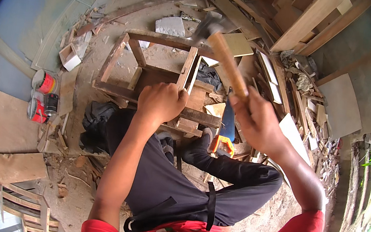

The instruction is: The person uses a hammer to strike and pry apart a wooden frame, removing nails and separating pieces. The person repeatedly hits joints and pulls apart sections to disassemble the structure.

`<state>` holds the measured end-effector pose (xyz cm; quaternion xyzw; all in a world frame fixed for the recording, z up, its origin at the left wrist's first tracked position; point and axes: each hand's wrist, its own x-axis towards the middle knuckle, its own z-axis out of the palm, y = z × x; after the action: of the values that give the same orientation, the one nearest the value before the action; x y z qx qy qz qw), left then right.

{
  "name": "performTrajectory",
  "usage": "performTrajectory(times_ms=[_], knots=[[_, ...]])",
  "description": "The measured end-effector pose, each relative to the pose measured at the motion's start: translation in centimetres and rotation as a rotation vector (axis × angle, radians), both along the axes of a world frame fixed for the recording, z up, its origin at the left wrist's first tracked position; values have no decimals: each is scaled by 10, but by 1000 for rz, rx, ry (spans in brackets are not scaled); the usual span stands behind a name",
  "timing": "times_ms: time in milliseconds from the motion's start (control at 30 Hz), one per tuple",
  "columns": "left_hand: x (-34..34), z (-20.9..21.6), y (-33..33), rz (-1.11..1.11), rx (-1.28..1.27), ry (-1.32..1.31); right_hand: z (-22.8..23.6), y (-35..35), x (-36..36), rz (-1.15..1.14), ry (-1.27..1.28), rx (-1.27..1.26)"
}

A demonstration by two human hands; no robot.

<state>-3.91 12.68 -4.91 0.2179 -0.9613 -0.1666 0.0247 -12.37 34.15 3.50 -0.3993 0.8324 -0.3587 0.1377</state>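
Observation:
In my right hand [259, 120] is a hammer [228, 64], gripped by its light wooden handle. Its metal head is raised over the far side of a brown wooden frame [113, 58] and is blurred. My left hand [161, 102] is closed on the frame's near rail, beside an upright slat [187, 68]; the fingertips are hidden behind the knuckles. The frame lies in front of my knees, with a brown panel [155, 81] inside it. A handsaw [227, 126] with an orange and black handle lies just right of the frame.
Red and black paint cans [44, 82] stand at the left wall. A grey block [170, 25] lies beyond the frame. Wood scraps [298, 103] and boards [310, 22] pile up on the right. A black bag [100, 118] sits by my left knee.

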Motion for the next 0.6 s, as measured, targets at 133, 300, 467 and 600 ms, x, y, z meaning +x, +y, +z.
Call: performTrajectory(times_ms=[133, 300, 467, 600], knots=[[7, -2, -2, -12, -6, 51, 3, -4, 2, 98, 70, 140], [4, 0, -3, -10, 73, -11, 19, -9, 11, -58, 111, -194], [6, 1, -2, -11, 67, 14, -24, 3, 2, 127, 102, 90], [6, 7, 3, -8, 90, -53, -7, 11, -1, -59, 18, 1]])
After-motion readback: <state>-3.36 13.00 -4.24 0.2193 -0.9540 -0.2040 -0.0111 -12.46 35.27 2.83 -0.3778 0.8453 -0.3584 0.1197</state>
